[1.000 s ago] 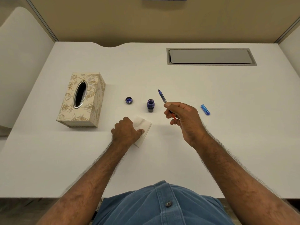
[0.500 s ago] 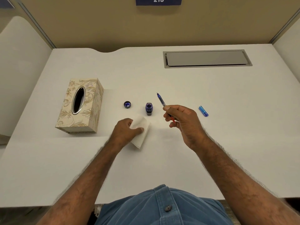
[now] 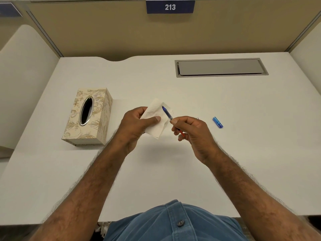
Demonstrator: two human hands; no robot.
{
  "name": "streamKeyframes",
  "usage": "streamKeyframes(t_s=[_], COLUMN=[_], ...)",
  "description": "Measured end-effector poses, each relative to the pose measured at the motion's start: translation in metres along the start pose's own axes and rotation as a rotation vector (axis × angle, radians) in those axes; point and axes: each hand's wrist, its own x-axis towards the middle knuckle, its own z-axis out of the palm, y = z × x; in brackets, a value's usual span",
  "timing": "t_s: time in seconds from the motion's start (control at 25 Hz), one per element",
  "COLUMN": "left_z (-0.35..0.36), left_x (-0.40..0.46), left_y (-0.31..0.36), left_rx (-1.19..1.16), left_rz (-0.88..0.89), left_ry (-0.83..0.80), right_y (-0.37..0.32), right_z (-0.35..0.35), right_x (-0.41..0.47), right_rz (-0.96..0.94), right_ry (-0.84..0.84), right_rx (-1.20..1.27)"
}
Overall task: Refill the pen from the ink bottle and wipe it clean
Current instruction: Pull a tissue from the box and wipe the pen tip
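Note:
My right hand [image 3: 192,131] pinches a blue pen [image 3: 167,113] with a red rear end, its tip pointing up and to the left. A folded white tissue [image 3: 157,117] is held up off the desk by my left hand [image 3: 137,124], thumb across its front. The pen's tip lies against the tissue's upper right part. The raised tissue and hands hide the ink bottle and its lid. The pen's blue cap [image 3: 217,122] lies on the desk to the right of my right hand.
A patterned tissue box [image 3: 88,117] stands on the white desk [image 3: 173,171] to the left of my hands. A grey cable hatch [image 3: 221,67] is set into the desk at the back right. Partition walls close in the back and both sides.
My left hand has lifted the tissue off the desk and brought it up to the pen. The tissue now covers the ink bottle and lid. The view has tilted upward.

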Motion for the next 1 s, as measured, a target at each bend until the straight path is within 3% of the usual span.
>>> streamKeyframes(t_s=[0.16,0.44,0.76,1.0], left_z=[0.002,0.012,0.005,0.012], left_x=[-0.003,-0.006,-0.009,-0.012], left_y=[0.007,0.011,0.015,0.006], left_rx=[-0.113,-0.454,-0.662,-0.458], left_rz=[-0.022,-0.17,-0.217,-0.058], left_ry=[-0.093,-0.101,-0.166,-0.201], right_y=[0.0,0.002,-0.001,-0.003], right_z=[-0.002,0.0,-0.001,0.002], right_x=[0.0,0.0,0.0,0.001], right_rz=[0.0,-0.013,-0.002,-0.008], right_ry=[0.015,0.029,0.046,0.025], right_rx=[-0.001,-0.035,-0.021,-0.021])
